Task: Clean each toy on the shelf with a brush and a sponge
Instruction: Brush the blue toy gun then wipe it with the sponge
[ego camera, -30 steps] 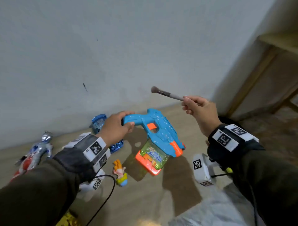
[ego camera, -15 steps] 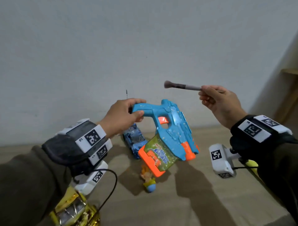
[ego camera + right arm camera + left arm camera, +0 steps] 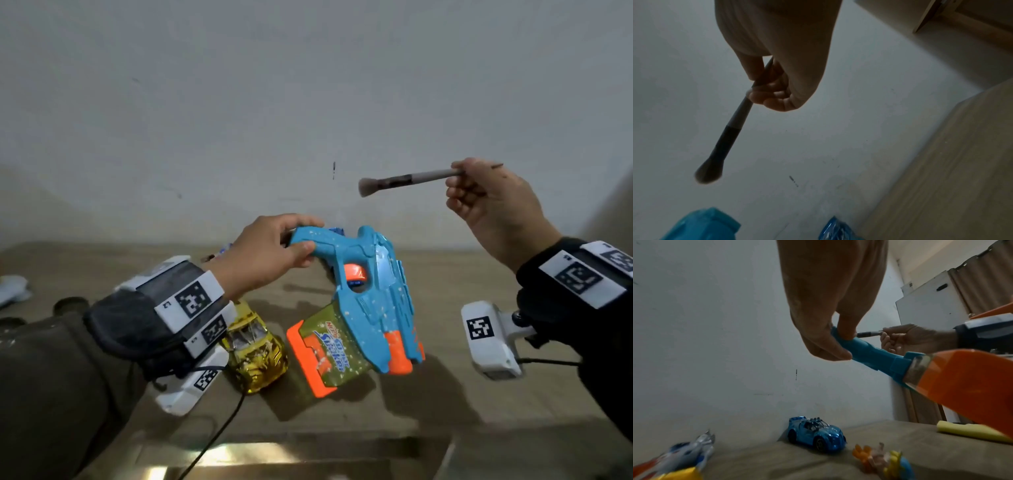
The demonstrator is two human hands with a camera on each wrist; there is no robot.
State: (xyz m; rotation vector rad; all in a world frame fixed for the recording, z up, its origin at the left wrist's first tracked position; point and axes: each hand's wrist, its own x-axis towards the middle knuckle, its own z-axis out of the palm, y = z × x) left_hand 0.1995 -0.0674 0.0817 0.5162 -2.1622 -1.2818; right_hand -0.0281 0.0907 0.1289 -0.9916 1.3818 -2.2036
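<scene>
Pale wall behind shelf (image 3: 445,274). We are lifting water gun (image 3: 370,301) higher, left hand (image 3: 263,253) fingers gripping handle; right hand (image 3: 493,202) fingers pinching brush (image 3: 404,180), raising clear, brushing not started.

— What is sitting at the centre of the head view?

— A blue water gun (image 3: 370,291), flecked with white specks, is hanging muzzle-down above the shelf (image 3: 445,404), its orange-and-green tank (image 3: 325,353) pointing toward lower centre.

— And the brush?

— A slim brush (image 3: 407,180) is lying nearly level in the upper right, bristles pointing left, clear of the gun.

— Other toys?

— A gold car (image 3: 255,353) is sitting at lower left. In the left wrist view, a blue car (image 3: 816,432) is standing against the wall at bottom centre, and a yellow sponge (image 3: 970,430) is lying at the right edge.
</scene>
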